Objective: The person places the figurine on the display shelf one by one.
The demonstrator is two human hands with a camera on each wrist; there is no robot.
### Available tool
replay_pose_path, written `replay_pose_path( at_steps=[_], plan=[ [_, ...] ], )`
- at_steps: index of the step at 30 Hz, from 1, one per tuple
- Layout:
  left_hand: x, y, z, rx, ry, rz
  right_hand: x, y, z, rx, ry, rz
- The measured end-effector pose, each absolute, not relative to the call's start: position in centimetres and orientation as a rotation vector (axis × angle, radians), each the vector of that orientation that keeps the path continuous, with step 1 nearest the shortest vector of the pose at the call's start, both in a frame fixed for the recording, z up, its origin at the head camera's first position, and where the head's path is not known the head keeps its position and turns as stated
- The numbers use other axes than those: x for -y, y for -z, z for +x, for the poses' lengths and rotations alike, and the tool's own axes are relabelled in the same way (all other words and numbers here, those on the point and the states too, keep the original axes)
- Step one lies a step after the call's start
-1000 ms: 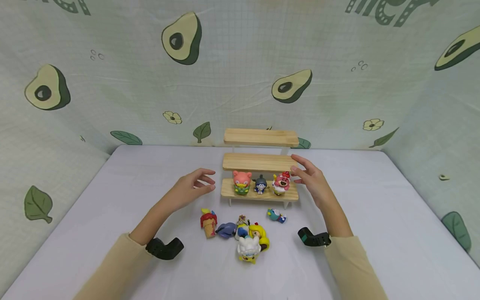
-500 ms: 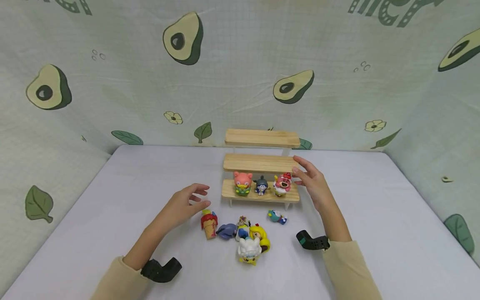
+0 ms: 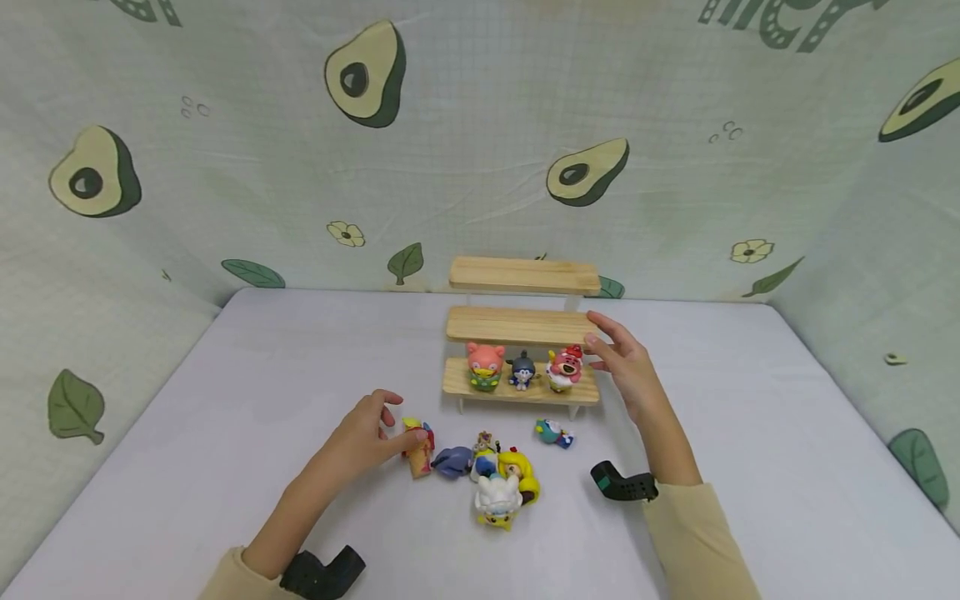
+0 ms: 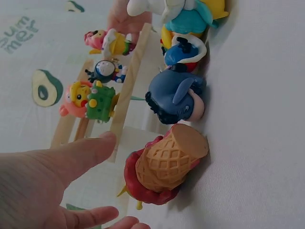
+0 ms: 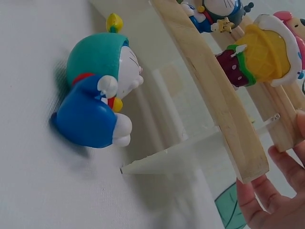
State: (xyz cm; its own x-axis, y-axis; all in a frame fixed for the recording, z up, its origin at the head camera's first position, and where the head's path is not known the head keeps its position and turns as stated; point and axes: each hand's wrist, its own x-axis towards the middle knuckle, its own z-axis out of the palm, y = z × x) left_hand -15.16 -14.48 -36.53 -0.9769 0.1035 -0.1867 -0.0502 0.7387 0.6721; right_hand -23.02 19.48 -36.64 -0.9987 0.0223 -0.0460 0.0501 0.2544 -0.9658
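Note:
The left hand (image 3: 362,435) hovers at the red-topped ice-cream-cone figure (image 3: 420,454), thumb and fingers spread around it; in the left wrist view a gap shows between the thumb and the cone (image 4: 164,162). The right hand (image 3: 628,365) touches the right ends of the wooden shelf's (image 3: 517,325) lower boards with its fingertips, fingers lightly bent. On the bottom board stand a pink figure (image 3: 484,367), a dark-haired figure (image 3: 522,371) and a pink bear figure (image 3: 564,368).
Right of the cone lie a blue-grey donkey figure (image 3: 453,462), a yellow-haired figure (image 3: 521,471) and a white figure (image 3: 498,495), bunched together. A teal-and-blue figure (image 3: 553,433) lies in front of the shelf. Behind the shelf hangs a patterned cloth (image 3: 480,125).
The left hand has come down and toward the person, from beside the shelf to the cone figure. The right hand stays at the shelf.

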Motion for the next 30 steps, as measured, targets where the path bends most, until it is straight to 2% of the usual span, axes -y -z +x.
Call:
replay_pose_path(
  at_steps=[14, 30],
  plan=[
    [13.7, 38.1, -14.2, -2.723, -0.901, -0.095, -19.4, 36.7, -23.1, -2.453, 1.916, 0.070],
    [13.7, 38.8, -14.6, -2.698, -0.993, -0.059, -19.7, 36.7, -22.9, -2.452, 1.919, 0.050]
  ],
)
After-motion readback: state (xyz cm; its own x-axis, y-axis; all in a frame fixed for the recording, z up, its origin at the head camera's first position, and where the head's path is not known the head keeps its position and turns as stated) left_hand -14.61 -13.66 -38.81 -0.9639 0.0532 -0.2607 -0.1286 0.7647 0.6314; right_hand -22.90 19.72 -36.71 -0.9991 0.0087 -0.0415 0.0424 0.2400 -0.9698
